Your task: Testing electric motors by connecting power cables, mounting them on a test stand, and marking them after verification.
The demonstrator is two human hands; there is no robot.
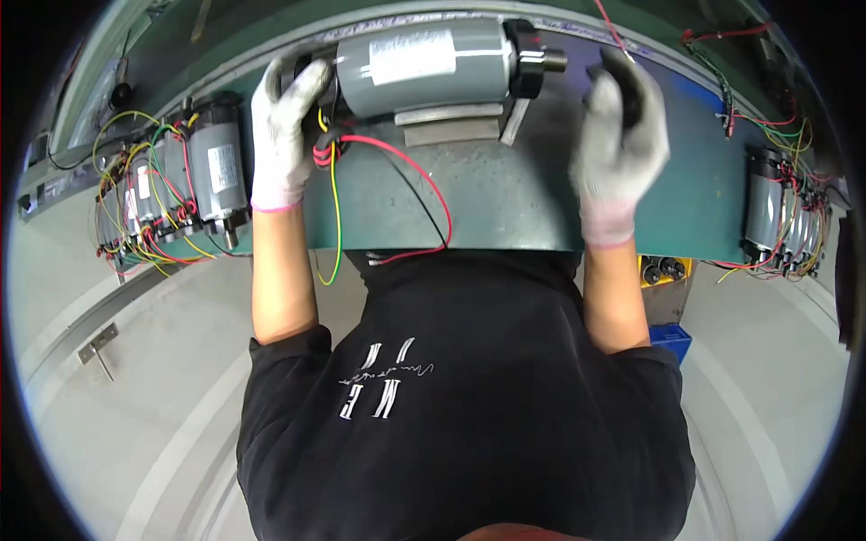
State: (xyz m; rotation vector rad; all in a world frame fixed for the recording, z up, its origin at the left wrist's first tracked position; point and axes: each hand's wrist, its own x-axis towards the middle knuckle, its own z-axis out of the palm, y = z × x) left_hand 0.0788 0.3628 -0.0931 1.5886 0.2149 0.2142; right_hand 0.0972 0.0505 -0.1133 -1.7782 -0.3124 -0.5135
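Observation:
A grey cylindrical electric motor with a white label lies sideways on a grey support block. Its black end collar and threaded metal shaft point right. My left hand, in a white glove with a pink cuff, is closed around the motor's left end; the fingertips are partly hidden. Red, black and yellow-green wires trail from that end toward the bench's near edge. To the right of the shaft, apart from the motor, my gloved right hand is curled around something dark. Blur hides what that is.
Several grey motors with loose coloured wires stand along the left of the green bench. More motors stand at the right edge. A red cord hangs down near my right hand. Below the bench is a blue bin.

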